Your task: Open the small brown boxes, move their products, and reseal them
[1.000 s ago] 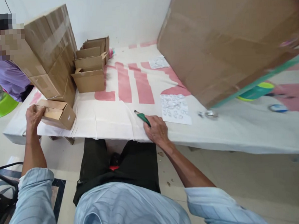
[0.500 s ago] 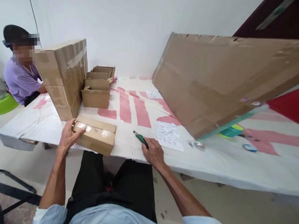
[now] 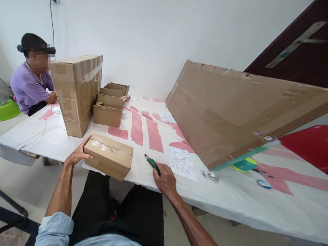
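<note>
A closed cardboard box (image 3: 108,160) with clear tape across its top seam lies at the table's front edge, its near side reaching over that edge. My left hand (image 3: 79,152) grips the box's left end, thumb on the near side and fingers at the far corner, partly hidden. To the right, my right hand (image 3: 165,179) is wrapped around a green utility knife (image 3: 153,164). The knife's tip points up and left, apart from the box. A sheet of paper with printed drawings (image 3: 182,162) lies just right of that hand.
Taped boxes (image 3: 75,83) are stacked behind the left hand, beside several open-topped boxes (image 3: 107,115). A large cardboard panel (image 3: 243,111) leans at the right. A tape roll (image 3: 264,184) lies on the cloth-covered table (image 3: 234,196). A person in purple (image 3: 31,84) sits far left.
My left thumb has slipped from the box's taped top down to its near side. The right hand keeps its hold on the knife. The whole view has shifted slightly.
</note>
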Motion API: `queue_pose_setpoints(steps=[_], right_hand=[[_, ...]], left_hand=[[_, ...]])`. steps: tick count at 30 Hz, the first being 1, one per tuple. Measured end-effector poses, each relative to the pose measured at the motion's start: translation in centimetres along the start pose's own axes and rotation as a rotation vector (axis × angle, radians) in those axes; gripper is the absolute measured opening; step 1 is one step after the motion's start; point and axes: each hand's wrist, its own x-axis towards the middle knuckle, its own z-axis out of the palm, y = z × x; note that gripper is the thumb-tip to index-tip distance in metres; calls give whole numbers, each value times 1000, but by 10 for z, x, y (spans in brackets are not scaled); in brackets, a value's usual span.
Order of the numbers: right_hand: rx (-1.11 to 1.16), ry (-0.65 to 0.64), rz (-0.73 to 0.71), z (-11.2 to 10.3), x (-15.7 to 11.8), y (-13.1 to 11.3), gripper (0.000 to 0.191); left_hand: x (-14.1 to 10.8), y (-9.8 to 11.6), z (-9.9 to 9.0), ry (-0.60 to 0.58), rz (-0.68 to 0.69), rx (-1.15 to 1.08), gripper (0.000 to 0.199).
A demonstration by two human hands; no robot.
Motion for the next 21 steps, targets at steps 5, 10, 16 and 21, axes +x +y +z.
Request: queue_pose_setpoints(steps=[5, 10, 16, 21], right_hand=[[12, -13, 14, -1, -1, 2, 33], [1, -32, 10, -2, -1, 5, 34], [10, -33, 17, -1, -3, 6, 35], [12, -31, 33, 0, -4, 6, 36]], left_hand=[[-5, 0, 22, 23, 47, -23, 127], [-24, -7, 48, 54, 80, -59, 134], [-34, -18, 46, -84, 35, -81, 133], [-39, -9, 54, 5, 39, 22, 126]])
